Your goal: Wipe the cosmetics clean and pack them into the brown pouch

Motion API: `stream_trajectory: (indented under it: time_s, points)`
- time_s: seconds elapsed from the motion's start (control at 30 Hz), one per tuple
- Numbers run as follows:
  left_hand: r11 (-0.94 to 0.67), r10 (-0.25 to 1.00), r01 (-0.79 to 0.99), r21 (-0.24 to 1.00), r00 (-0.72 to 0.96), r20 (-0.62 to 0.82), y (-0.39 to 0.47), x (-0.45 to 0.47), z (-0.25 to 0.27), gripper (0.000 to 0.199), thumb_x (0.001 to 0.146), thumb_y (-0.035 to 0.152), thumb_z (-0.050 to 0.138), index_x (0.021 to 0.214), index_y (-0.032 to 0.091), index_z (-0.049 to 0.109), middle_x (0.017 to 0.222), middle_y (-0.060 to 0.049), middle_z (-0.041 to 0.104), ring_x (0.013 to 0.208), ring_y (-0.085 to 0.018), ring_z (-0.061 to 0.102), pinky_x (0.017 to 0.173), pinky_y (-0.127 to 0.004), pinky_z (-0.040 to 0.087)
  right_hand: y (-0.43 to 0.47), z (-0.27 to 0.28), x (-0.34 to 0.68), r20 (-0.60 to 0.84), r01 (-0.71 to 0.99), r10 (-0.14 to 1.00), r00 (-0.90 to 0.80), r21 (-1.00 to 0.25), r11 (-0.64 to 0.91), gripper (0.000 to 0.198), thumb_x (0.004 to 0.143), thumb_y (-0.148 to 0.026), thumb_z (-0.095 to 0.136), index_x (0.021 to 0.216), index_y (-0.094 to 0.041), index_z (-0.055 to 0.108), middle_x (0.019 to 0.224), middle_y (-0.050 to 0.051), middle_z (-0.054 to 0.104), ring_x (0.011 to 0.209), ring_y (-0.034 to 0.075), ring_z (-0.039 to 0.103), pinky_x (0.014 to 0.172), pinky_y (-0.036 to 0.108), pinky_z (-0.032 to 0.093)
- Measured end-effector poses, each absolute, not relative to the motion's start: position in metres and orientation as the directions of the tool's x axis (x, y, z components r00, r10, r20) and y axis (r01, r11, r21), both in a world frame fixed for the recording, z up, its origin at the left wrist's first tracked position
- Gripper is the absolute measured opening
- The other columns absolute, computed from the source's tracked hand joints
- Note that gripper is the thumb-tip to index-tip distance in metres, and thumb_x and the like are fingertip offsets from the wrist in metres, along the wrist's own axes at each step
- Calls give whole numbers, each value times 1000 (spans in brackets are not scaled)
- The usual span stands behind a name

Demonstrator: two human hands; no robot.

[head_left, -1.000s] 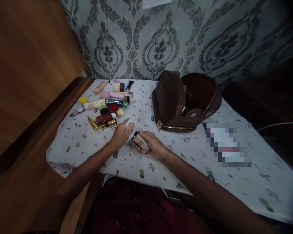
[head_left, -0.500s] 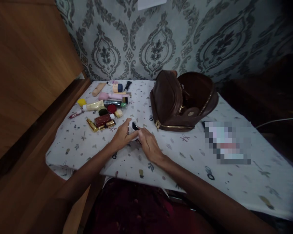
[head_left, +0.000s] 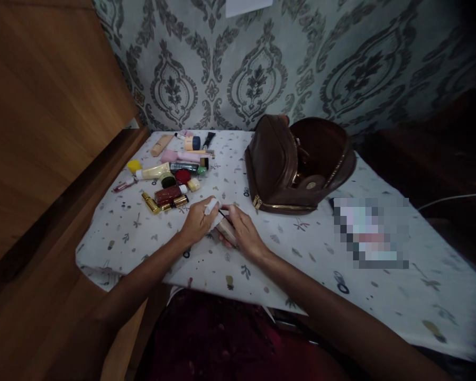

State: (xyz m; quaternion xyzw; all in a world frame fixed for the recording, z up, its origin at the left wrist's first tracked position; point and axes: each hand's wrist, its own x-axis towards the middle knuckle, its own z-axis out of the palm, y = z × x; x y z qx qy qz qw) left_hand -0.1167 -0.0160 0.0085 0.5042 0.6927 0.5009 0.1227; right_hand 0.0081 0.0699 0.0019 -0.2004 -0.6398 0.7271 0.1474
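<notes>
Near the front middle of the table, my right hand (head_left: 243, 230) grips a small beige bottle (head_left: 226, 228) with a dark neck or cap end, tilted toward the upper left. My left hand (head_left: 198, 221) is closed on a white tissue (head_left: 211, 207) pressed around the bottle's upper end. The thumb and fingers partly hide that end. Left of my hands lie a dark red bottle (head_left: 168, 196) with a white cap, gold lipstick tubes (head_left: 150, 203), a red round compact (head_left: 183, 176) and a pale yellow tube (head_left: 154, 171).
An open brown leather bag (head_left: 270, 164) stands at the back right of the hands. A blurred-out flat object (head_left: 368, 233) lies farther right. Several more cosmetics, including a pink tube (head_left: 188, 156), lie at the back left. A wooden cabinet (head_left: 59, 79) borders the left side.
My right hand has turned and opened outward around the bottle, so its beige body now shows. The tissue in my left hand covers more of the bottle's upper end.
</notes>
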Motion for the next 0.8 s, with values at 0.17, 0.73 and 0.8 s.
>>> stream_trajectory:
  time_s: [0.17,0.73,0.8]
  points:
    - [11,824,518,855,-489,286,-14,-118,7,37,95,47,40,71,20,47,64,3,49,65,-13,48,65,-25,41,70,3,9,-92,50,476,-875,-994,-100,63,87,-76,38,114,-22,56,57,-1,58,40,15,48,41,29,36]
    - [38,853,539,841,-456,253,-14,-118,8,26,91,43,51,83,19,54,75,2,54,69,-14,50,68,-25,41,67,-10,18,236,114,506,-829,-815,568,68,91,-52,52,147,-21,31,135,18,56,121,33,58,97,49,48]
    - [56,832,518,853,-496,246,-13,-119,10,31,93,44,47,75,20,51,67,3,50,65,-13,48,65,-25,39,67,-11,16,219,116,487,-846,-814,569,78,83,-47,64,148,-21,28,127,16,60,113,32,61,91,47,50]
